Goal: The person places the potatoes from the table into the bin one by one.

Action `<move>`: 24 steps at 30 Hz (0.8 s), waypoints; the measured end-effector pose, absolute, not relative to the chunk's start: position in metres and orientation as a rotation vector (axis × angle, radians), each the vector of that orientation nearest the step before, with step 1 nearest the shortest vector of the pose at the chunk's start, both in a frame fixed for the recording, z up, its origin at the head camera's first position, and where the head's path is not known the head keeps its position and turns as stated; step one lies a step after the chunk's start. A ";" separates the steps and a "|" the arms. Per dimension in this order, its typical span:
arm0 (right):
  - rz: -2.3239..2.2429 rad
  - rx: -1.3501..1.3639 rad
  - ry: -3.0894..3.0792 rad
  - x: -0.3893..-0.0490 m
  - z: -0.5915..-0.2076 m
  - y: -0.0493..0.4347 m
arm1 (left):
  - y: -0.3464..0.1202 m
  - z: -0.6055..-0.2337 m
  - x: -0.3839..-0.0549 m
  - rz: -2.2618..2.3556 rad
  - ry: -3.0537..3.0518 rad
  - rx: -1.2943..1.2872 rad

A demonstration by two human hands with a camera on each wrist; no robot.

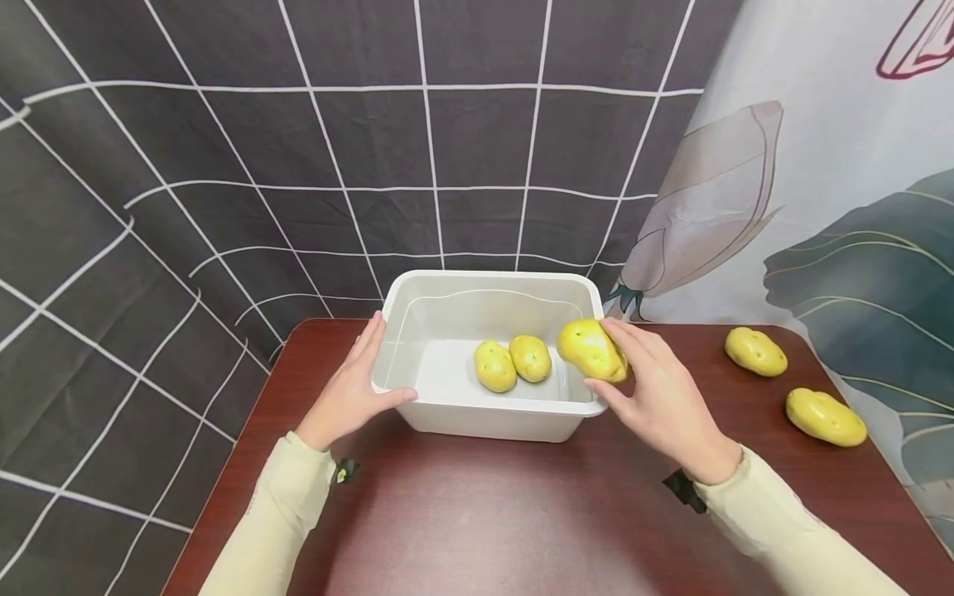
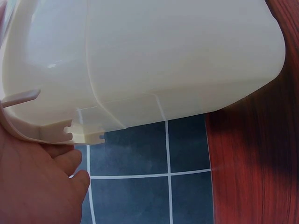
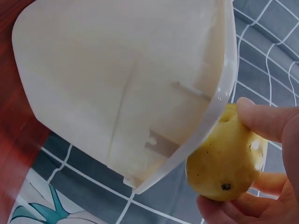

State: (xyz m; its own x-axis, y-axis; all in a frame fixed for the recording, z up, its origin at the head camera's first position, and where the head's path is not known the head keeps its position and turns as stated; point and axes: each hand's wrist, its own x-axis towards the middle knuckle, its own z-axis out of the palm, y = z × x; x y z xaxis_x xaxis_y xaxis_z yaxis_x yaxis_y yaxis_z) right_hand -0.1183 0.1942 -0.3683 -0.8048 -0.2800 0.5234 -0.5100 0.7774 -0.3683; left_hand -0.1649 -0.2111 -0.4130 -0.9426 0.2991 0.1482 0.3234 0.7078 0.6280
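Note:
A pale grey plastic bin (image 1: 484, 422) stands on the table, with two yellow potatoes, one potato (image 1: 495, 367) beside another potato (image 1: 531, 358), on its floor. My left hand (image 1: 354, 385) rests against the bin's left end, fingers stretched along the side and thumb over the front rim. In the left wrist view its fingers (image 2: 70, 161) lie below the rim, outside the bin. My right hand (image 1: 663, 389) grips a third potato (image 1: 592, 349) between thumb and fingers at the bin's right rim. In the right wrist view this potato (image 3: 226, 158) is partly behind the rim.
Two more potatoes lie on the reddish-brown table (image 1: 477, 513) at the right: one potato (image 1: 756, 351) farther back, another potato (image 1: 826, 417) closer to the edge. A dark tiled-pattern curtain (image 1: 477, 132) hangs behind the bin, and a pale floral curtain (image 1: 835, 248) on the right.

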 end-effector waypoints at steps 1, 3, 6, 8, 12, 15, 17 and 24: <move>0.700 0.598 -2.525 -0.119 -0.369 0.193 | -0.211 -0.413 -0.165 -1.066 -2.871 -0.522; 0.698 0.608 -2.528 -0.121 -0.371 0.191 | -0.212 -0.413 -0.165 -1.069 -2.875 -0.518; 0.697 0.622 -2.520 -0.124 -0.373 0.188 | -0.212 -0.414 -0.165 -1.071 -2.875 -0.520; 0.700 0.631 -2.514 -0.126 -0.375 0.187 | -0.212 -0.414 -0.165 -1.073 -2.875 -0.522; 0.715 0.642 -2.511 -0.128 -0.378 0.183 | -0.212 -0.414 -0.165 -1.072 -2.870 -0.529; 0.725 0.652 -2.512 -0.129 -0.379 0.179 | -0.213 -0.414 -0.165 -1.068 -2.863 -0.537; 0.728 0.658 -2.514 -0.130 -0.380 0.177 | -0.213 -0.414 -0.165 -1.064 -2.860 -0.541; 0.754 0.671 -2.541 -0.132 -0.381 0.169 | -0.212 -0.413 -0.165 -1.064 -2.860 -0.543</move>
State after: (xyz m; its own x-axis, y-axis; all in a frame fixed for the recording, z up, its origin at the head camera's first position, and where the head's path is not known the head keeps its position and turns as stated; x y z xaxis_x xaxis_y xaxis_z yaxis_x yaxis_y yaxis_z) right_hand -0.1315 0.1689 -0.3811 -0.8027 -0.3281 0.4981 -0.5467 0.7385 -0.3947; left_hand -0.1646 -0.2117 -0.4131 -0.9376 0.3088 0.1595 0.3380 0.7030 0.6257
